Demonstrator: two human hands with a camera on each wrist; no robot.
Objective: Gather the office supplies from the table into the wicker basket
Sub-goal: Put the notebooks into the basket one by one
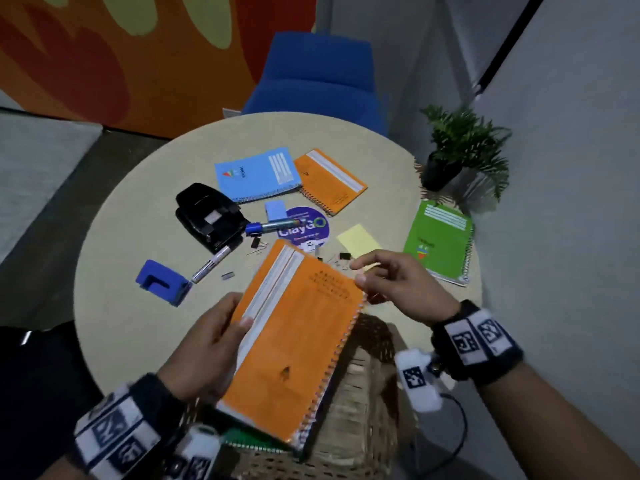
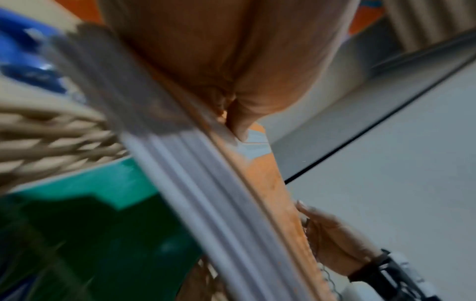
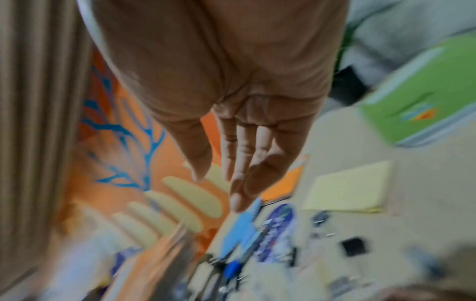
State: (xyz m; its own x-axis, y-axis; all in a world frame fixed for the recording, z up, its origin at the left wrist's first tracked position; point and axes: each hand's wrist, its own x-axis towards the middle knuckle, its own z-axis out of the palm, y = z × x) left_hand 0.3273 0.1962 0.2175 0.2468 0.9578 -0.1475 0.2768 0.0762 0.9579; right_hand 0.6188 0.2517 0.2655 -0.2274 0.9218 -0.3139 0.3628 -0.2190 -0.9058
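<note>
Hands: left hand (image 1: 204, 344) grips the long free edge of the orange notebook (image 1: 298, 344), thumb on the cover; right hand (image 1: 398, 285) sits at the far spiral corner, fingers loosely spread, thumb and forefinger nearly pinching. Whether it truly holds that corner I cannot tell, since the wrist views are blurred.
Notebook position: tilted above the wicker basket (image 1: 367, 382), low end already inside, over a dark green book (image 1: 249, 441).
Basket position: at the table's near edge, directly below the hands.
Slip risk: with one hand carrying most of the weight, the notebook could slide off the thumb and land askew on the rim.
Snag risk: the wire spiral may catch the weave on the way down and jam the notebook upright.
Room inside: probably tight; the green book fills the near side.
Open room on table (image 1: 114, 323): bare near-left stretch beside the blue stapler (image 1: 162, 282); bare strip along the far edge.
Crowding: centre holds the black hole punch (image 1: 207, 216), markers and clips close together.
Edge watch: green notebook (image 1: 440, 242) lies at the right edge, easily knocked off by a reaching sleeve.
</note>
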